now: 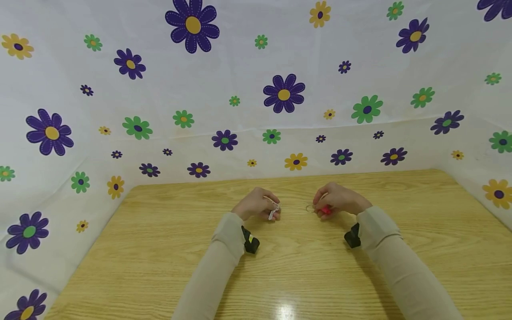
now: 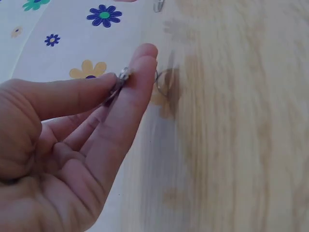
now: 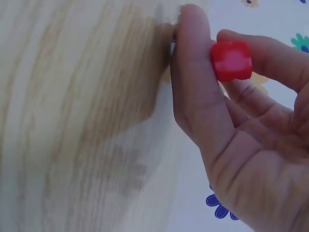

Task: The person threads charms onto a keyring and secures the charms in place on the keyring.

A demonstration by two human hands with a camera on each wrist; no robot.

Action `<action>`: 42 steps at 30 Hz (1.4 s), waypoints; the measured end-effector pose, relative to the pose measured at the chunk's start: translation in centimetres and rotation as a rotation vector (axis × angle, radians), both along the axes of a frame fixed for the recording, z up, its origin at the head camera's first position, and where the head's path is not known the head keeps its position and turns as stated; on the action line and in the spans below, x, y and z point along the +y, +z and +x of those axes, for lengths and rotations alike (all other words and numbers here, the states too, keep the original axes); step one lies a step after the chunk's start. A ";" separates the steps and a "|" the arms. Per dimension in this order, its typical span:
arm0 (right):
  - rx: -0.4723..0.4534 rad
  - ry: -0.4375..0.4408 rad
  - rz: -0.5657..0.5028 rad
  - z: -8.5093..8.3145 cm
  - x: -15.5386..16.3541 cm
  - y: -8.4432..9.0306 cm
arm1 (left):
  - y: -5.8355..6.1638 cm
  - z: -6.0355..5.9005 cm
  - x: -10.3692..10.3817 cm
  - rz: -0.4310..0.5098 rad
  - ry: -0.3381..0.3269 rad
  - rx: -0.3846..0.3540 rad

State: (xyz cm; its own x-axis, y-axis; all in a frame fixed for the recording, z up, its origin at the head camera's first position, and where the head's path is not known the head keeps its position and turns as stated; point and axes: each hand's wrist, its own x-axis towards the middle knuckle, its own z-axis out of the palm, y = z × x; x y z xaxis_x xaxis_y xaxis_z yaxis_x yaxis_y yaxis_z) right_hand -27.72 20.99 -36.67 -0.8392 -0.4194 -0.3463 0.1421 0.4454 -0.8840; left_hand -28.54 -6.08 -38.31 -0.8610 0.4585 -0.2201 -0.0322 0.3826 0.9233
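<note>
Over the far middle of the wooden table, my left hand (image 1: 258,205) pinches a small silver-white piece (image 1: 274,212) between thumb and forefinger. In the left wrist view its metal (image 2: 123,75) glints at the fingertips, and a thin ring (image 2: 164,83) shows just past the forefinger. A short distance to the right, my right hand (image 1: 338,200) holds a red keychain (image 1: 326,210), whose metal ring (image 1: 310,208) points toward the left hand. Close up, the blocky red end (image 3: 231,61) sits between thumb and forefinger. Fingers hide the rest of both things.
The pale wooden table (image 1: 280,262) runs back to a white cloth (image 1: 240,80) printed with flowers, which hangs behind and at both sides. A black wrist camera (image 1: 250,242) is on the left wrist and another black camera (image 1: 353,237) on the right.
</note>
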 end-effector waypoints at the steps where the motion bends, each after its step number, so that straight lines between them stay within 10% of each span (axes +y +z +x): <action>1: -0.015 -0.001 -0.007 0.0 0.1 0.0 | 0.0 0.0 -0.1 0.020 0.005 -0.025; 11: -0.106 -0.019 -0.105 0.1 1.1 0.1 | 0.1 0.3 -0.8 0.092 -0.002 -0.146; 42: -0.049 -0.052 -0.204 0.5 1.3 -0.9 | -0.4 1.0 -1.4 0.130 0.030 -0.127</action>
State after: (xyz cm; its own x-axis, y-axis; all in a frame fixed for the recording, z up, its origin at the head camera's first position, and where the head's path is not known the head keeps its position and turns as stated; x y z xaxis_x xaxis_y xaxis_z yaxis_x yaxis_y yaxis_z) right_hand -27.24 22.34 -37.58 -0.8456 -0.4418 -0.2995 0.2053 0.2488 -0.9465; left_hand -27.57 -7.48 -38.69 -0.8438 0.4646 -0.2685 -0.1612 0.2578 0.9526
